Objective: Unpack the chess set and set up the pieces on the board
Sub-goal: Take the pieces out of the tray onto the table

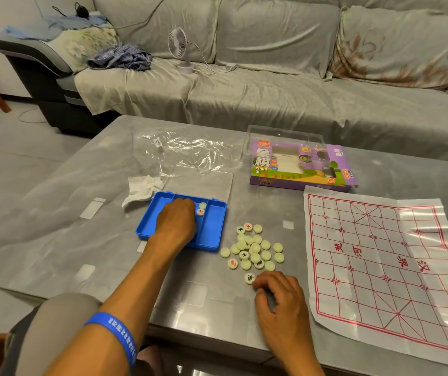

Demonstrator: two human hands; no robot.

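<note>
The blue plastic tray (pixel 212 226) lies left of centre on the table, its clear lid (pixel 204 180) hinged open behind it. My left hand (pixel 175 221) reaches down into the tray with its fingers bent downward; what lies under them is hidden. Two white chess pieces (pixel 201 209) show in the tray just right of that hand. Several round white pieces (pixel 254 249) are heaped on the table right of the tray, a few with red or black characters up. My right hand (pixel 278 302) rests loosely curled below the heap, fingertips beside one black-marked piece (pixel 249 278). The paper board (pixel 385 264) lies unfolded at the right.
The purple Xiangqi box (pixel 301 166) with a clear insert sits behind the board. A crumpled clear plastic bag (pixel 187 146) and a white tissue (pixel 142 187) lie behind the tray. A sofa with a small white fan (pixel 180 48) runs along the far side.
</note>
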